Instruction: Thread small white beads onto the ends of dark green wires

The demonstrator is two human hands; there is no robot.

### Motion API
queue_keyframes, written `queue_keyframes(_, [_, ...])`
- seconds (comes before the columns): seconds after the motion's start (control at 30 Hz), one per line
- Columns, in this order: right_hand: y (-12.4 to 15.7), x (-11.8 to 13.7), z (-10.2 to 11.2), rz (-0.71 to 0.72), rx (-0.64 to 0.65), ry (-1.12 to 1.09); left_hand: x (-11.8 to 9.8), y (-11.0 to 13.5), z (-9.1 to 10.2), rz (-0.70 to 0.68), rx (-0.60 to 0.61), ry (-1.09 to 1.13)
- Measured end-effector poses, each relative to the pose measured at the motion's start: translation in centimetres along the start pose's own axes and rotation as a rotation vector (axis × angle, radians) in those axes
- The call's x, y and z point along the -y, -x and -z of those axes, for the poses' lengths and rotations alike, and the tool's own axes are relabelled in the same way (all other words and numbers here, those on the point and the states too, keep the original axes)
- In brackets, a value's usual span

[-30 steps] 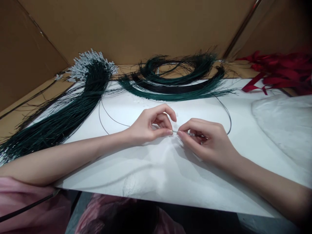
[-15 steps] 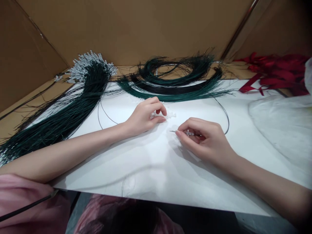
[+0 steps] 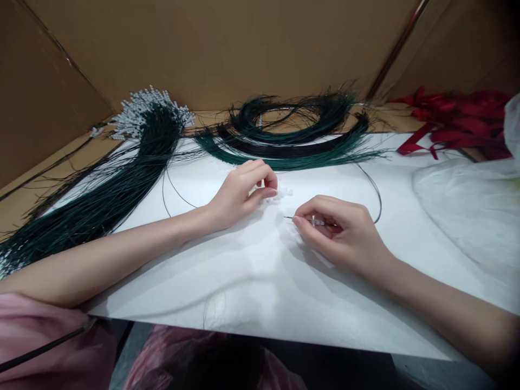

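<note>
My right hand point(image 3: 339, 230) pinches a thin dark wire point(image 3: 380, 203) between thumb and fingers. Its tip pokes out to the left, and small white beads point(image 3: 317, 222) sit on it inside the curled fingers. Behind the hand the wire bends up in a loop. My left hand point(image 3: 241, 192) is closed, thumb against index finger, over a small pile of white beads point(image 3: 286, 192) on the white sheet. Whatever lies between those fingertips is too small to make out. The two hands are a short way apart.
A thick bundle of green wires point(image 3: 101, 189) with white beaded ends point(image 3: 148, 111) lies at left. Curved bundles of green and black wire point(image 3: 292, 149) lie at the back. Red ribbons point(image 3: 467, 124) and a clear plastic bag point(image 3: 471, 211) are at right. Cardboard walls point(image 3: 227, 49) stand behind.
The thumb and index finger of my left hand have closed together at the bead pile. My right hand stays nearly in place with the wire.
</note>
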State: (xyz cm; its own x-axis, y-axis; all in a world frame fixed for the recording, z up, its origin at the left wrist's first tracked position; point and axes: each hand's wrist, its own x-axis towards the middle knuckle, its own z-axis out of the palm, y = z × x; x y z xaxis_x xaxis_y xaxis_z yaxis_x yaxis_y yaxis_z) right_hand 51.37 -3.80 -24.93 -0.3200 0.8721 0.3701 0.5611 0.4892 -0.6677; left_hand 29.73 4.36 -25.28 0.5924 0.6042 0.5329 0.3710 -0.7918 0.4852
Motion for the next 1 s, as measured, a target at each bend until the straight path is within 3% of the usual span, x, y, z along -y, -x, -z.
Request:
queue_keyframes(0.2, [-0.1, 0.2, 0.1, -0.003, -0.053, -0.011, -1.6, 1.0, -0.3, 0.132, 0.044, 0.348])
queue_keyframes(0.43, [0.0, 0.3, 0.2, 0.023, -0.057, -0.023, -1.4, 1.0, -1.2, 0.258, 0.033, 0.772])
queue_keyframes(0.7, [0.0, 0.4, 0.1, 0.059, -0.063, -0.031, -1.2, 1.1, -1.2, 0.299, 0.074, 0.943])
queue_keyframes(1.0, [0.0, 0.4, 0.2, 0.093, -0.083, -0.041, -1.4, 1.1, -1.2, 0.32, 0.104, 0.941])
